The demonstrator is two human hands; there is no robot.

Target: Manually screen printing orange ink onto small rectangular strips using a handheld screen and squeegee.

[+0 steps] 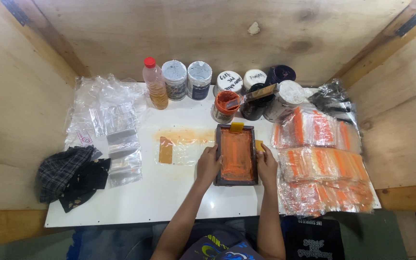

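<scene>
A small dark-framed printing screen (236, 155), smeared with orange ink, lies flat on the white table (169, 192). My left hand (208, 163) rests on the frame's left edge and presses it down. On the frame's right edge sits my right hand (267, 165), with a small yellow piece (259, 145) just beyond its fingers. A yellow squeegee block (237, 127) leans on the frame's far end. Left of the frame lies a clear bag (178, 150) with an orange rectangle on it.
Printed orange bags (321, 163) are stacked at the right. An open orange ink tub (225, 106), several lidded jars (199, 80) and a bottle of amber liquid (155, 84) line the back. Clear bags (107, 118) and dark cloths (71, 175) lie left. Plywood walls enclose the table.
</scene>
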